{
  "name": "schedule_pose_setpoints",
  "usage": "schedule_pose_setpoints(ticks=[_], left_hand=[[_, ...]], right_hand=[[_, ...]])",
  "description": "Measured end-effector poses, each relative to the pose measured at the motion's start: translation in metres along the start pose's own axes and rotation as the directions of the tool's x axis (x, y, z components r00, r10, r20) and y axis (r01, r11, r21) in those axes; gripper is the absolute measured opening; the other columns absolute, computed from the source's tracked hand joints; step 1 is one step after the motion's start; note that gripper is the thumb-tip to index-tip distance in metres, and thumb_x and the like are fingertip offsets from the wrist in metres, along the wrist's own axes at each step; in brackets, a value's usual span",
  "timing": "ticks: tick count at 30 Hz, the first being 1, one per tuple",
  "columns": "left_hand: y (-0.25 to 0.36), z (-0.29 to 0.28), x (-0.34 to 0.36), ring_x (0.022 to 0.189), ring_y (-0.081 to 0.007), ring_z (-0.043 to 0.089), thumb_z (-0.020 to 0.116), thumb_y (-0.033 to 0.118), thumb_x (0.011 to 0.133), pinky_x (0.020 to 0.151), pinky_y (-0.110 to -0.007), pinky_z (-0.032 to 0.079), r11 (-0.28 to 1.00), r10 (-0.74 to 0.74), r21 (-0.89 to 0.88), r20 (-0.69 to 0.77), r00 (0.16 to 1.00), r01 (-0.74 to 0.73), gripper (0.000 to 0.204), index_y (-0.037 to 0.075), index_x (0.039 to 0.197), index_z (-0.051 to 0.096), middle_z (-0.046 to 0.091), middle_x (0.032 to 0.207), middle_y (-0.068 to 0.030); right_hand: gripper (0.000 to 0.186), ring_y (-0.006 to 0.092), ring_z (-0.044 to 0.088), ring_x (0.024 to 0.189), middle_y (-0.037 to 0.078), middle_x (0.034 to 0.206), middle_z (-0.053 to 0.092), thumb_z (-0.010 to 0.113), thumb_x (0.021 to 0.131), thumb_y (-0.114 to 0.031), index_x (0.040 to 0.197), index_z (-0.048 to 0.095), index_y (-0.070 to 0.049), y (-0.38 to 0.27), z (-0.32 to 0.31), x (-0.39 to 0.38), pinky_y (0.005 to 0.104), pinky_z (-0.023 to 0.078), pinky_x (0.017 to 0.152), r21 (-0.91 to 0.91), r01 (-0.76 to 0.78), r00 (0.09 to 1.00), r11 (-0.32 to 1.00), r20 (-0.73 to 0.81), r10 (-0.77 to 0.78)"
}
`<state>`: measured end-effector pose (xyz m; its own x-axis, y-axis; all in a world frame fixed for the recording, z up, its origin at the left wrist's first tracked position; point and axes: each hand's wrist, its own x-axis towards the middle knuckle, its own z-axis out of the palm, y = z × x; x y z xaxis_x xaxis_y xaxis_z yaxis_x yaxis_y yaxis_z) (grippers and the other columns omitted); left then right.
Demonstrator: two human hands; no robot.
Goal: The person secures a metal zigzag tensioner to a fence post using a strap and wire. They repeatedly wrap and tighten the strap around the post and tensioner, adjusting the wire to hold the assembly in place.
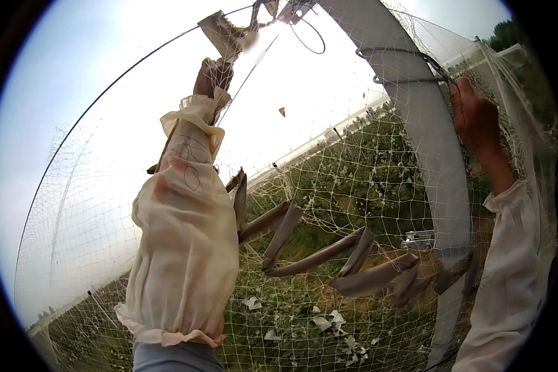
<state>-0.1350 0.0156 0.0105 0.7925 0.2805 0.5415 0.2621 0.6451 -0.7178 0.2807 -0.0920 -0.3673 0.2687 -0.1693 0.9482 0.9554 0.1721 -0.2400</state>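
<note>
Strong backlight bleaches the sky [316,93] to white glare near the top, while the plants [359,167] below look darker and the fisheye view bends toward its black rim

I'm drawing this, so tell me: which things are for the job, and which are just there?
Part of the job, it seems: right hand at the dark wire; grey post it loops around; raised left hand; netting; folded grey-brown strip.

Just around: green plants; white scraps among them.

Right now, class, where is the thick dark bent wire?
In the head view's upper right, the wire crosses the broad grey post, its right end at the bare right hand.
</note>
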Motion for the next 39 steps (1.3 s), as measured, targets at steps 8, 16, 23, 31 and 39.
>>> schedule_pose_setpoints(ticks=[8, 16, 23, 31, 39], left_hand=[[-0.013, -0.094, -0.013, 0.112, -0.0249, 0.051, 0.047, 0.023, 0.094, 0.1, -0.039, 0.037, 0.923, -0.005, -0.375, 0.228, 0.974, 0.092, 0.038, 0.008, 0.129, 0.049, 0.052, 0.129, -0.0082], [-0.033, -0.067, -0.051, 0.05, -0.0188, 0.057, 0.059, 0.017, 0.093, 0.041, -0.03, 0.046, -0.72, 0.154, -0.628, 0.27, 0.95, 0.295, 0.021, -0.003, 0.089, 0.058, 0.06, 0.074, -0.0123], [-0.086, -0.164, -0.084, 0.06, -0.0146, 0.058, 0.058, 0.001, 0.085, 0.051, -0.027, 0.047, -0.372, -0.238, -0.912, 0.273, 0.932, 0.172, 0.007, -0.005, 0.089, 0.058, 0.061, 0.074, -0.0116], [-0.074, -0.176, -0.097, 0.061, -0.0187, 0.06, 0.043, -0.01, 0.083, 0.056, -0.031, 0.052, -0.349, -0.277, -0.865, 0.462, 0.843, 0.359, 0.016, -0.009, 0.094, 0.054, 0.061, 0.081, -0.0174], [-0.075, -0.147, -0.089, 0.05, -0.0163, 0.052, 0.046, 0.007, 0.091, 0.044, -0.032, 0.045, -0.315, -0.179, -0.74, 0.661, 0.729, 0.594, 0.022, -0.007, 0.08, 0.06, 0.056, 0.066, -0.013]], right_hand=[[0.025, 0.0403, 0.061, 0.065, 0.02, 0.074, 0.06, 0.043, 0.1, -0.026, 0.088, 0.047, -0.005, -0.009, 0.004, 0.005, 0.0482, 0.048, 0.056, 0.044, -0.028, 0.999, 0.999, 0.043, 0.026], [0.024, 0.0405, 0.062, 0.065, 0.02, 0.074, 0.061, 0.043, 0.099, -0.026, 0.089, 0.048, -0.005, -0.014, 0.005, 0.005, 0.0489, 0.049, 0.056, 0.023, -0.039, 0.996, 0.999, 0.083, 0.037], [0.024, 0.041, 0.063, 0.066, 0.021, 0.075, 0.063, 0.043, 0.099, -0.028, 0.094, 0.049, -0.005, -0.015, 0.005, 0.008, 0.0492, 0.05, 0.056, -0.032, -0.063, 0.993, 0.998, 0.101, 0.066], [0.025, 0.0418, 0.062, 0.066, 0.021, 0.075, 0.063, 0.041, 0.1, -0.027, 0.094, 0.049, -0.004, -0.014, 0.002, 0.008, 0.0501, 0.048, 0.057, -0.033, -0.082, 0.987, 0.996, 0.138, 0.086], [0.025, 0.0422, 0.061, 0.067, 0.022, 0.074, 0.062, 0.04, 0.1, -0.027, 0.093, 0.049, -0.004, -0.017, 0.004, 0.007, 0.0509, 0.048, 0.058, -0.038, -0.065, 0.993, 0.997, 0.095, 0.068]])
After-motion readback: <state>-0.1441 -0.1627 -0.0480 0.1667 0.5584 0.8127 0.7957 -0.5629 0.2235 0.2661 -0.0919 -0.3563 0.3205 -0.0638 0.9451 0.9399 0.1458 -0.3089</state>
